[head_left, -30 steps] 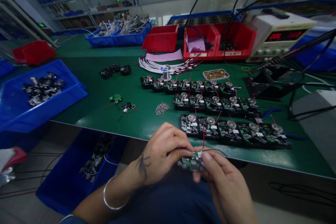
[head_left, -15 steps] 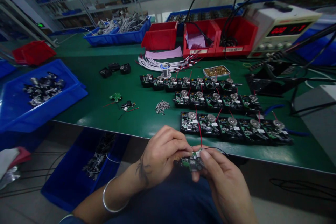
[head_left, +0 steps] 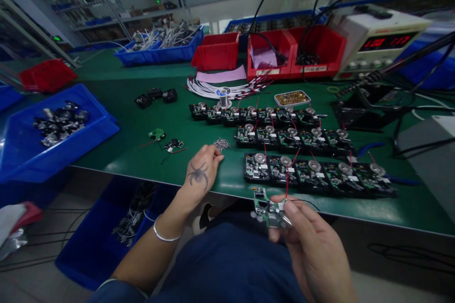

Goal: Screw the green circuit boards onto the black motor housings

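Note:
My right hand (head_left: 307, 236) grips a green circuit board (head_left: 265, 210) by its right side, between thumb and fingers, just past the table's front edge. A red wire stands up from the board, and a black wire trails off behind the thumb. My left hand (head_left: 204, 165) reaches over the table with fingers pinched together at the near edge of a pile of small metal pins (head_left: 222, 144). What the fingertips hold, if anything, is hidden. Left of that hand lie a circuit board with a red wire (head_left: 156, 134) and a small black-and-green part (head_left: 173, 145).
Black housings with circuit boards (head_left: 284, 170) stand in three rows on the right. Behind them are a solder spool (head_left: 223, 98), white cables (head_left: 202, 89), a tin of brass bits (head_left: 292, 98) and red bins (head_left: 216, 52). A blue bin (head_left: 95, 109) sits at left; a power supply (head_left: 384, 38) stands far right.
My left hand has let go of the circuit board and moved left and forward to the pin pile. My right hand keeps the board, which now shows more fully.

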The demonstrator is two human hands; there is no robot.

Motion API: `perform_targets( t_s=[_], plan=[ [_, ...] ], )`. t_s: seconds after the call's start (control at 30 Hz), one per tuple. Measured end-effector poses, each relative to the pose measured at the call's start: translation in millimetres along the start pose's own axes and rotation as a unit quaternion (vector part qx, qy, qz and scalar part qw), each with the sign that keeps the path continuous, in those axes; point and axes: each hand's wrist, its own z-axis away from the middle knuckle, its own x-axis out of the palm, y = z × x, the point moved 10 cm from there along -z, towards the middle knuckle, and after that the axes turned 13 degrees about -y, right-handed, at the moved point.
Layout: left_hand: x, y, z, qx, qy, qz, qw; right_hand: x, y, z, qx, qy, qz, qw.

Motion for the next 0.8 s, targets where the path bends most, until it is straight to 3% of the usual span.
perform_targets(
  t_s=[0.17, 0.33, 0.47, 0.57, 0.67, 0.8],
  plan=[
    [13.9, 3, -1, 0.015, 0.011, 0.009, 1.000, 0, -1, 2, 0.005, 0.000, -0.006, 1.000],
    [-7.7, 40, 22, 0.101, 0.011, 0.081, 0.991, 3, 1, 0, -0.001, -0.019, -0.008, 1.000],
    [-32.1, 74, 52, 0.196, -0.004, 0.237, 0.952, 7, 5, -1, -0.005, -0.037, -0.009, 0.999],
    [-31.3, 93, 66, 0.252, -0.056, 0.347, 0.901, 8, 8, 0, 0.010, -0.037, -0.010, 0.999],
    [-27.3, 111, 74, 0.323, -0.084, 0.338, 0.880, 9, 8, 3, 0.023, -0.031, -0.009, 0.999],
    [-26.3, 118, 74, 0.341, -0.070, 0.292, 0.891, 10, 7, 4, 0.024, -0.040, -0.006, 0.999]
  ],
)
